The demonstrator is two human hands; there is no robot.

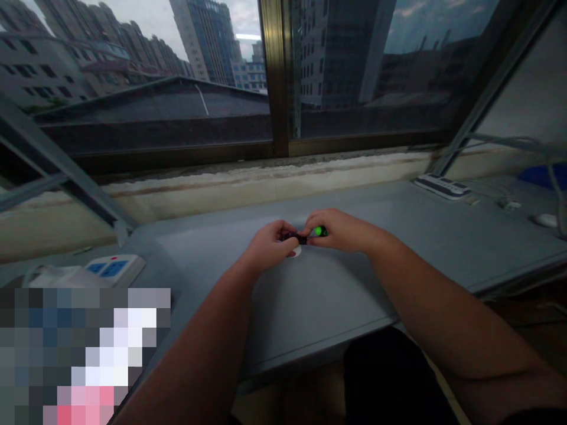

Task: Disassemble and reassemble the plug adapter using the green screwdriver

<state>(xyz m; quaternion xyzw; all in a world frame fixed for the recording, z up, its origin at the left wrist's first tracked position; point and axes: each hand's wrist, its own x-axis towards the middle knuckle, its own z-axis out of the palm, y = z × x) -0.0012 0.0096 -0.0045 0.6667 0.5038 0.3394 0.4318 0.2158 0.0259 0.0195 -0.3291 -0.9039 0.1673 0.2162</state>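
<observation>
Observation, head view, clock positions taken from the dark piece as centre. Small dark piece [301, 239]: located between the two hands, above the grey desk [310, 295], near the middle of its width. Left hand [272, 242], at 9 o'clock: grasping the dark piece, thumb on the near side, fingers curled over the far side. White round piece [297, 252]: at 6 o'clock, just below the left thumb, partly covered by the left hand; whether it rests on the desk or is held, cannot tell.

Right hand [339, 229], at 3 o'clock: grasping a green-and-black piece [318, 231] within its curled fingers, bright green end showing. Its fingertips reach the right end of the dark piece and seem to pinch it, though the view is dim and small there.

Surroundings: white power strip with blue sockets [113, 268] between 8 and 9 o'clock, on the desk, near the translucent plastic bag [66, 280]. Second power strip [442, 186] at 2 o'clock, near the desk's far edge, cables beside it. Blue item [544, 176] further out, between 2 and 3 o'clock. Window [279, 77] at 12 o'clock, beyond the desk; buildings visible outside. Lower-left corner pixelated, contents unreadable.
</observation>
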